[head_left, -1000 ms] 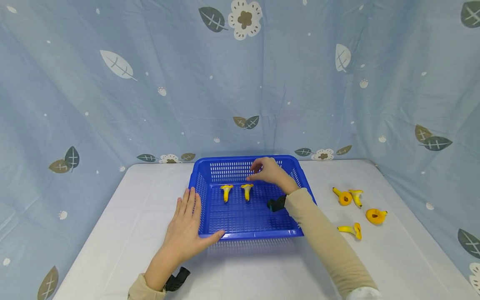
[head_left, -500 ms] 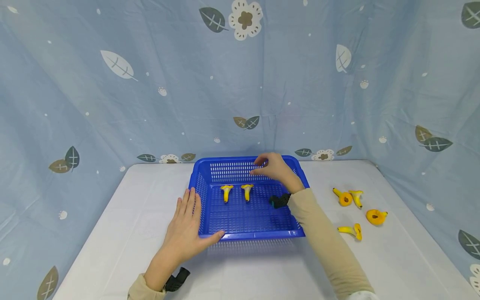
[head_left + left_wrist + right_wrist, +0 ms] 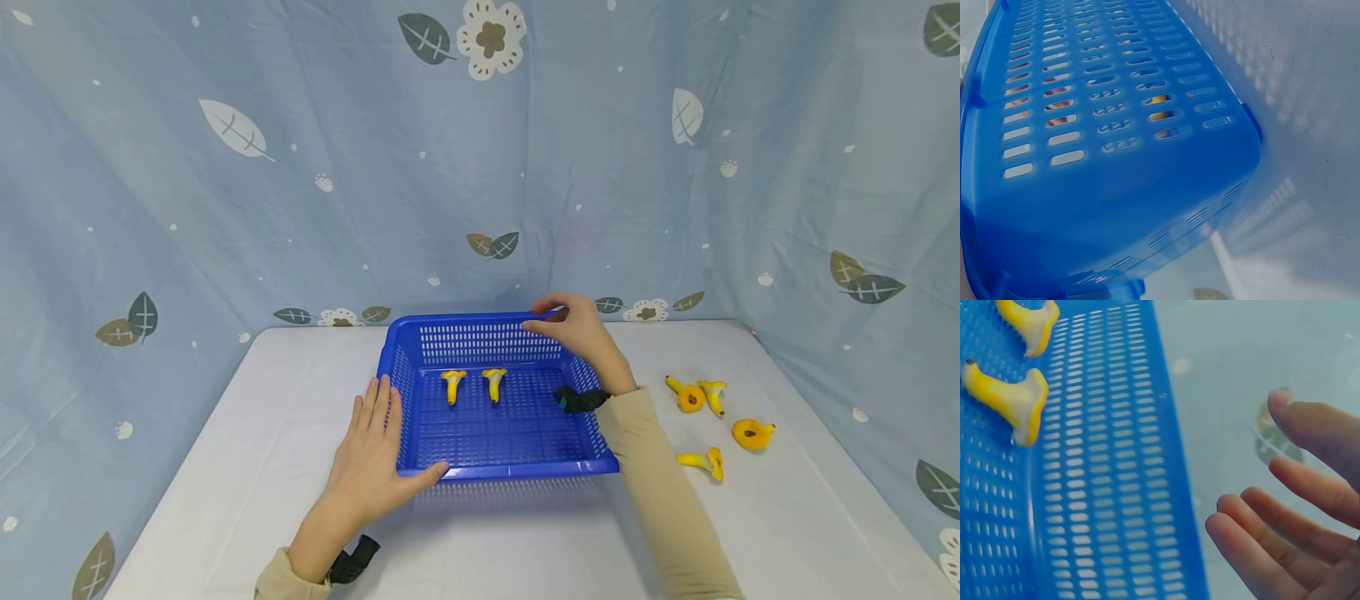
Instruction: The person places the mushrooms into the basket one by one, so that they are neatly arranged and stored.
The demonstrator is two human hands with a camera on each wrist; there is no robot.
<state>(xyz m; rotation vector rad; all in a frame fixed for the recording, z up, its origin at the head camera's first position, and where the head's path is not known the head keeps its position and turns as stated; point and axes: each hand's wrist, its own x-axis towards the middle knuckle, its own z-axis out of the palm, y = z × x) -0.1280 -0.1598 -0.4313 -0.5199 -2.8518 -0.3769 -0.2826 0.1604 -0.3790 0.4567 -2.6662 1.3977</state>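
Note:
Two yellow mushrooms, one at the left (image 3: 452,387) and one near the middle (image 3: 494,385), lie side by side in a blue basket (image 3: 517,472). My left hand (image 3: 367,467) rests flat on the basket's left rim, fingers straight and thumb on the front edge. Above the basket's back right corner hovers my right hand (image 3: 581,329), fingers loosely bent and apart, holding nothing. The right wrist view shows the same hand (image 3: 1304,506) beyond the basket wall, with both mushrooms (image 3: 1007,397) inside. In the left wrist view the basket's outer side (image 3: 1110,206) fills most of the picture.
Several more yellow mushrooms (image 3: 752,433) lie on the white table (image 3: 300,400) to the right of the basket. A blue patterned cloth (image 3: 360,167) hangs close behind the basket and along both sides.
My right hand has moved right and back, from over the inside of the basket to its back right corner. The left hand, the basket and the mushrooms have stayed in place.

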